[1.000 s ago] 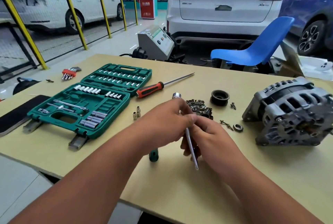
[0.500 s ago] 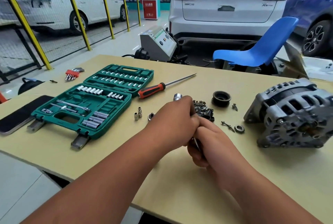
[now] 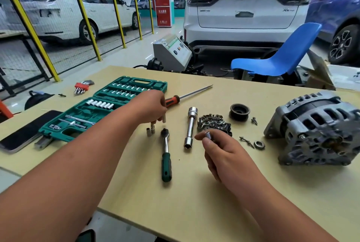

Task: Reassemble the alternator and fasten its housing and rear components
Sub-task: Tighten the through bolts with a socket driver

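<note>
Alternator (image 3: 319, 129) rests on its side at the right end of the table (image 3: 194, 202), untouched and well apart from both hands. Right hand (image 3: 224, 154) pinches a small socket (image 3: 208, 135) between thumb and forefinger, just in front of a dark finned part (image 3: 214, 123). Left hand (image 3: 152, 107) is over two loose sockets (image 3: 150, 130), fingers curled down and pinching a short pale cylinder (image 3: 164, 118). A ratchet (image 3: 166, 152) with a green handle and a long tube wrench (image 3: 190, 127) lie between the hands. A pulley (image 3: 239, 112), a nut (image 3: 259, 145) and screws (image 3: 246, 140) lie near the alternator. The green tool case (image 3: 109, 109) lies open at left.
</note>
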A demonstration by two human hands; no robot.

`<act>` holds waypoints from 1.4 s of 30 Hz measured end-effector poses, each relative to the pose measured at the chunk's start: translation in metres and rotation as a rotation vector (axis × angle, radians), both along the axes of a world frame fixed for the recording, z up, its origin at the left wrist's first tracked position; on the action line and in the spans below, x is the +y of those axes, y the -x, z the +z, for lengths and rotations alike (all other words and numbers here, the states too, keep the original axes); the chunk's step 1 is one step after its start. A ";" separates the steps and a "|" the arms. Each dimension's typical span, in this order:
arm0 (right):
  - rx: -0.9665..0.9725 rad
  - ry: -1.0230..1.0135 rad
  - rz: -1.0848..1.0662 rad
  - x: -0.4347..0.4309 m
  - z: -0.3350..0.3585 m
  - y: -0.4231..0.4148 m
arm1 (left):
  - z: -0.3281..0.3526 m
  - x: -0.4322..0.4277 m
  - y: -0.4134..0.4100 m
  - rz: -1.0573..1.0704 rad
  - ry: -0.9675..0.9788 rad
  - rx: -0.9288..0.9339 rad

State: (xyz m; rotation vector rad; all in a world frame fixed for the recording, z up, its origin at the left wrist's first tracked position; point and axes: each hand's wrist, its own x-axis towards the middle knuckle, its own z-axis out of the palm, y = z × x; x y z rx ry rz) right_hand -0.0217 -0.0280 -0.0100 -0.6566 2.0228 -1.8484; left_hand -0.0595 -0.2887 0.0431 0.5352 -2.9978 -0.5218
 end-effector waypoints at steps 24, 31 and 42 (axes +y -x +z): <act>0.055 0.033 -0.154 0.003 -0.002 0.006 | -0.052 -0.009 -0.062 0.148 0.074 0.005; -0.081 0.414 -0.094 0.006 0.007 0.006 | -0.039 0.031 -0.100 0.196 -1.117 0.335; 0.041 0.376 -0.189 0.007 0.012 -0.003 | -0.038 0.092 -0.097 0.154 -1.549 0.449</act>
